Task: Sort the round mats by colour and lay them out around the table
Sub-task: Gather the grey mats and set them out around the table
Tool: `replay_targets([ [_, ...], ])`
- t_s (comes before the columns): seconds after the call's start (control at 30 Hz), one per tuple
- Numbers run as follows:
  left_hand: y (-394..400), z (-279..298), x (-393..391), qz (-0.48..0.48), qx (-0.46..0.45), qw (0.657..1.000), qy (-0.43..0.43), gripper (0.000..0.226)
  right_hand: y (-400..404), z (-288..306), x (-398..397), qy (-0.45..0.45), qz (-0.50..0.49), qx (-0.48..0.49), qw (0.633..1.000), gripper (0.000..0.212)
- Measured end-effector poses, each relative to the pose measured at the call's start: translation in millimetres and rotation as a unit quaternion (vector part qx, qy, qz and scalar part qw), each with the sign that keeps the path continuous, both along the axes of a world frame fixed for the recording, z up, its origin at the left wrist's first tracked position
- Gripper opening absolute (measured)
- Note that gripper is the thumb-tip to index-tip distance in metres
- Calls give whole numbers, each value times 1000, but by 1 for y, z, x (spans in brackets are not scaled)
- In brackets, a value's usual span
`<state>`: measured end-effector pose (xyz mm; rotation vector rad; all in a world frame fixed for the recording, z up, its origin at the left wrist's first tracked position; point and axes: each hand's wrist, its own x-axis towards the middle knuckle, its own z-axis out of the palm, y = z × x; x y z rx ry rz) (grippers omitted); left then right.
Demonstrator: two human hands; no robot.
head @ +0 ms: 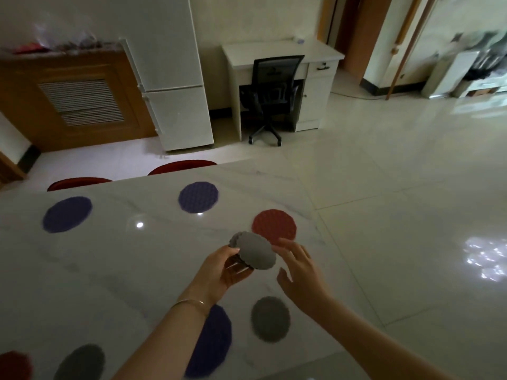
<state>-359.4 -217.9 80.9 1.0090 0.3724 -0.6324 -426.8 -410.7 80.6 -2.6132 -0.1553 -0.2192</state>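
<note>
My left hand [223, 266] grips a small stack of grey round mats [255, 252] above the white marble table [123, 264]. Beside the stack on its right, my right hand [297, 272] hovers with fingers spread and holds nothing. Flat on the table lie a red mat [274, 224] just behind the stack, two purple mats [199, 196] [67, 214] along the far side, a grey mat [270, 318] and a purple mat [216, 338] near me, the latter partly under my left forearm. Another grey mat [81, 362] and a red mat [13, 366] sit at the lower left.
Two red chair seats [182, 166] [78, 182] stand behind the table's far edge. The table's right edge runs diagonally past the red and grey mats, with glossy floor tiles beyond. A fridge [175, 78], a white desk and a black office chair [270, 97] are farther back.
</note>
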Motion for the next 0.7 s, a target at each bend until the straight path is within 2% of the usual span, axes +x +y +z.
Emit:
replay_targets([
  [0.13, -58, 7, 24, -54, 2, 997, -51, 26, -30, 18, 34, -17, 20, 8, 1000, 57],
  [0.27, -120, 6, 57, -62, -43, 997, -30, 25, -83, 17, 77, 6, 30, -3, 1000, 46],
  [0.4, -171, -1, 93, -11, -39, 999, -2, 24, -141, 16, 130, 67, 57, 31, 996, 46],
  [0.57, -222, 0, 121, 98, -16, 995, 4, 24, -199, 24, 196, 117, 165, 70, 977, 48],
  [0.7, -249, 4, 125, 189, 30, 981, 18, 23, -226, 37, 227, 152, 260, 49, 952, 34],
])
